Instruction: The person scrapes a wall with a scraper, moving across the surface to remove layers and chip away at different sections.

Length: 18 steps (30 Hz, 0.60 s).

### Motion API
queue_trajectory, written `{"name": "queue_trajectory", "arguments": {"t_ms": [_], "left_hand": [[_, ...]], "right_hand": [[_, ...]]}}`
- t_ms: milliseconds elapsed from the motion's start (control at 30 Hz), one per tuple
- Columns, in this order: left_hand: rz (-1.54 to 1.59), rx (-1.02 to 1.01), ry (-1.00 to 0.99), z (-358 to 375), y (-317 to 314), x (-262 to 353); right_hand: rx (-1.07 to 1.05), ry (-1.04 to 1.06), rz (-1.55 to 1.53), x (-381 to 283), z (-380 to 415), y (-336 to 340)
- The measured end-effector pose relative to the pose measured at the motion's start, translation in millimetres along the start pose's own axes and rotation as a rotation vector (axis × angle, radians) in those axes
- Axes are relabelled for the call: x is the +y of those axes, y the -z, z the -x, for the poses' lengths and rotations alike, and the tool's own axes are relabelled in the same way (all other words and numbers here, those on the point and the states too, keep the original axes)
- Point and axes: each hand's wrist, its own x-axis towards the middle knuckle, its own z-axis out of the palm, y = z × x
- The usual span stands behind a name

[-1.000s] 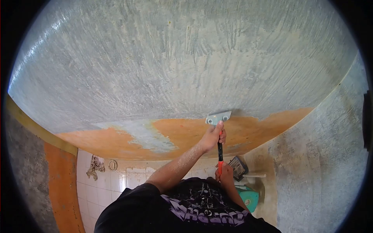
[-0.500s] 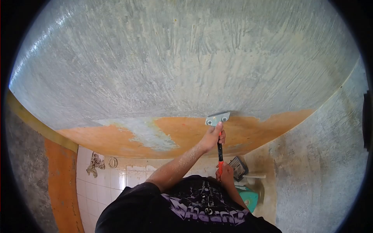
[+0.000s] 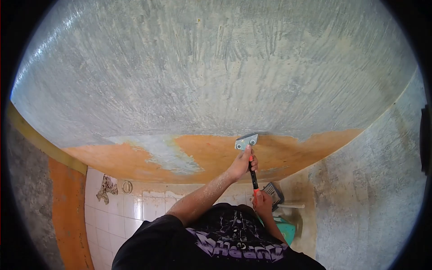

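A long-handled scraper (image 3: pixel 254 179), black with orange-red sections and a wide metal head, slants up against the wall. My left hand (image 3: pixel 242 165) is wrapped around the handle just below the head, thumb pointing up along it. Lower down, close to my body, my right hand (image 3: pixel 263 200) grips the handle's orange-red end. The scraper head (image 3: pixel 246 142) lies at the border between the grey scraped wall (image 3: pixel 216 81) and a band of orange paint (image 3: pixel 216 150); whether the blade edge touches cannot be made out. Pale dust speckles my left forearm.
White floor tiles (image 3: pixel 117 225) lie below on the left, with a crumpled rag (image 3: pixel 107 189) and a ring-shaped coil (image 3: pixel 127 186). A dark-framed object (image 3: pixel 273 193) and a green container (image 3: pixel 286 229) stand near my right side. Another grey wall (image 3: pixel 360 189) rises on the right.
The scraper head has shifted slightly left and tilted more, with both hands still on the handle. My left hand moved left and a little down along with it.
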Motion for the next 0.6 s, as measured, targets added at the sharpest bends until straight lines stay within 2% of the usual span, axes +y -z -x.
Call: {"name": "queue_trajectory", "arguments": {"t_ms": [167,267,367,500,600], "left_hand": [[0.054,-0.109,-0.052,7,-37,7],[0.23,-0.07,-0.075,0,-59,0],[0.351,-0.114,-0.079,-16,-67,-20],[0.345,-0.122,-0.015,-39,-97,-36],[0.298,-0.105,0.022,-60,-116,-53]], "right_hand": [[-0.087,-0.136,-0.109,-39,14,41],[-0.144,-0.165,-0.104,-63,16,75],[-0.193,-0.212,-0.107,-69,10,109],[-0.32,-0.3,-0.26,-78,10,146],[-0.387,-0.264,-0.186,-70,2,180]]}}
